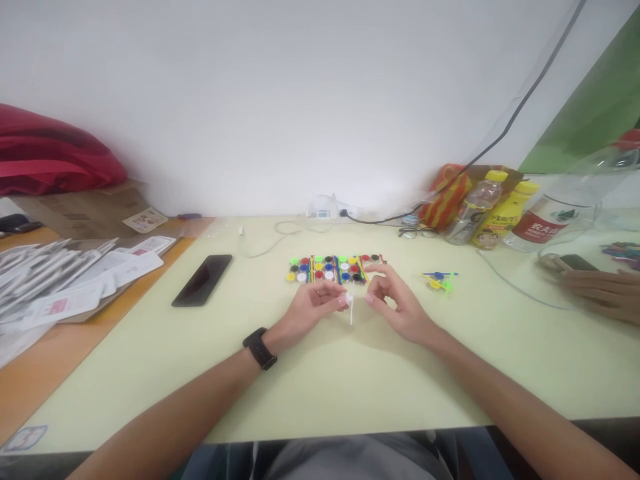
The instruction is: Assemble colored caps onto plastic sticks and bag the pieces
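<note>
My left hand (pixel 320 305), with a black watch on its wrist, pinches a small white plastic piece with a thin stick (pixel 351 312) pointing down. Close by on the right, my right hand (pixel 395 300) has its fingers curled and apart, and nothing shows between them. Just beyond both hands lie rows of coloured round plastic pieces (pixel 329 267) in red, yellow, blue, green, black and white, with thin coloured sticks between the groups. A few loose blue, yellow and green pieces (pixel 439 283) lie to the right of my right hand.
A black phone (pixel 203 281) lies at left, near stacked white packets (pixel 75 287) and a cardboard box (pixel 85 210). Bottles (pixel 503 215) and a large clear jug (pixel 545 220) stand back right. Another person's hand (pixel 607 293) rests at the right edge beside a phone. Cables run along the wall.
</note>
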{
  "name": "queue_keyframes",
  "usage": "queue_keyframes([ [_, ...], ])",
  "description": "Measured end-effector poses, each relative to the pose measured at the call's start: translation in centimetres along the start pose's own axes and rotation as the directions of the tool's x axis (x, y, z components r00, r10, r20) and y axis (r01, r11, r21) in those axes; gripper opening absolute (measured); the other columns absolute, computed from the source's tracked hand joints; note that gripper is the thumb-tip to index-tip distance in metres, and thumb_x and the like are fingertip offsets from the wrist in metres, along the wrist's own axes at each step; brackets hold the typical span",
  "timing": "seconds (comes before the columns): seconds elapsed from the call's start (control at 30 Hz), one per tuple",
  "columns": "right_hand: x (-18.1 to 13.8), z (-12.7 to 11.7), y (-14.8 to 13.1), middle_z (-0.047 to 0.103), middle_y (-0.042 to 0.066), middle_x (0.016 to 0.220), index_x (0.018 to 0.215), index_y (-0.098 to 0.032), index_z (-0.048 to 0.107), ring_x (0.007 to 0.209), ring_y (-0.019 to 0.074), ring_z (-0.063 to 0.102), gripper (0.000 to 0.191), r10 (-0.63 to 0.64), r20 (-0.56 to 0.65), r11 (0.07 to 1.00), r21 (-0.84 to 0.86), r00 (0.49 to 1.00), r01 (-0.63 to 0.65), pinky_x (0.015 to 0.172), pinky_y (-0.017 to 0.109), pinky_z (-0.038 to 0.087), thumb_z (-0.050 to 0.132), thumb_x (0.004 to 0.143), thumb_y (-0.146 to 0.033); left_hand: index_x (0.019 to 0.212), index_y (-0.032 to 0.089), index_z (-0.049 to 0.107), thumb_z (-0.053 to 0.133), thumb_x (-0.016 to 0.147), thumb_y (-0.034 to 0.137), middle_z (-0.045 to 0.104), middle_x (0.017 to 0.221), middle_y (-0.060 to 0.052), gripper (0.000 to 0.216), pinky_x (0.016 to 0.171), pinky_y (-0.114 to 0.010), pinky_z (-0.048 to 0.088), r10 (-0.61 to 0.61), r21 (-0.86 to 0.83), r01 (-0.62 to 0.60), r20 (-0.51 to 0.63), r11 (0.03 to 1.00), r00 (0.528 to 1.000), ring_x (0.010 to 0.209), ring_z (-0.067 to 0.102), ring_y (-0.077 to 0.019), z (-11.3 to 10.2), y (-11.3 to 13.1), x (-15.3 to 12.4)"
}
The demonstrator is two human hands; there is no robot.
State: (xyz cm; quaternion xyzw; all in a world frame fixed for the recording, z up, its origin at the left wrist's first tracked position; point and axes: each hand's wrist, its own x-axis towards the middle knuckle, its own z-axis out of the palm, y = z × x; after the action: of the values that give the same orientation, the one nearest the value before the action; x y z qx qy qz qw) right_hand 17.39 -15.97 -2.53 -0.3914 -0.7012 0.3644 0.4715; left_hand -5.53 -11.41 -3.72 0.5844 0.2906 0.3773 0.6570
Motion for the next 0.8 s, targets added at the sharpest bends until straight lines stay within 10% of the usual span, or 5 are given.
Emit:
queue_keyframes([
  [0.1, -0.2, 0.4, 0.3, 0.053, 0.0, 0.092, 0.154, -0.032, 0.021, 0.068, 0.0153, 0.048, 0.07, -0.024, -0.078, 0.999, 0.023, 0.997, 0.025, 0.063, 0.03, 0.044, 0.061, 0.098, -0.041, 0.104, 0.015, 0.074, 0.086, 0.082, 0.036, 0.075, 0.097, -0.009, 0.033, 0.089, -0.036, 0.057, 0.002, 0.003, -0.002, -0.001, 1.0, 1.0, 0.091, 0.073, -0.0211, 0.0, 0.1, 0.0],
  [0.17, -0.2, 0.3, 0.4, 0.055, 0.001, 0.094, 0.144, -0.029, 0.04, 0.066, 0.0148, 0.048, 0.05, 0.007, -0.04, 1.0, 0.026, 0.999, -0.006, 0.063, 0.03, 0.044, 0.058, 0.099, -0.042, 0.104, 0.015, 0.074, 0.086, 0.082, 0.035, 0.075, 0.098, -0.008, 0.033, 0.09, -0.036, 0.056, 0.004, 0.001, -0.004, -0.004, 1.0, 1.0, 0.092, 0.072, -0.0208, -0.1, 0.0, 0.0],
  [0.23, -0.1, -0.2, 0.5, 0.053, 0.001, 0.077, 0.099, -0.022, 0.064, 0.061, 0.0149, 0.045, 0.027, 0.081, 0.144, 0.995, 0.046, 0.986, -0.088, 0.06, 0.031, 0.04, 0.048, 0.102, -0.043, 0.105, 0.015, 0.074, 0.086, 0.082, 0.035, 0.075, 0.099, -0.009, 0.033, 0.09, -0.036, 0.056, 0.005, -0.003, -0.005, -0.005, 1.0, 1.0, 0.092, 0.072, -0.0201, -0.2, -0.1, 0.0],
  [0.33, 0.3, -0.9, 0.3, 0.039, 0.0, 0.057, 0.053, -0.021, 0.04, 0.055, 0.0145, 0.037, 0.055, 0.113, 0.3, 0.986, 0.082, 0.947, -0.143, 0.057, 0.032, 0.033, 0.04, 0.103, -0.043, 0.106, 0.014, 0.073, 0.085, 0.083, 0.035, 0.075, 0.1, -0.009, 0.033, 0.089, -0.035, 0.056, 0.009, -0.007, -0.009, -0.001, 1.0, 1.0, 0.091, 0.071, -0.0194, -0.2, -0.2, 0.0],
  [0.8, 0.3, 0.5, -0.3, 0.059, 0.0, 0.083, 0.091, -0.022, 0.057, 0.071, 0.0147, 0.056, 0.031, 0.109, 0.131, 0.99, 0.073, 0.985, -0.119, 0.069, 0.03, 0.049, 0.068, 0.093, -0.051, 0.103, 0.016, 0.073, 0.085, 0.082, 0.036, 0.075, 0.101, -0.009, 0.032, 0.089, -0.035, 0.056, -0.007, 0.029, 0.005, 0.053, 1.0, 0.999, 0.094, 0.071, -0.0209, 0.2, 0.2, -0.1],
])
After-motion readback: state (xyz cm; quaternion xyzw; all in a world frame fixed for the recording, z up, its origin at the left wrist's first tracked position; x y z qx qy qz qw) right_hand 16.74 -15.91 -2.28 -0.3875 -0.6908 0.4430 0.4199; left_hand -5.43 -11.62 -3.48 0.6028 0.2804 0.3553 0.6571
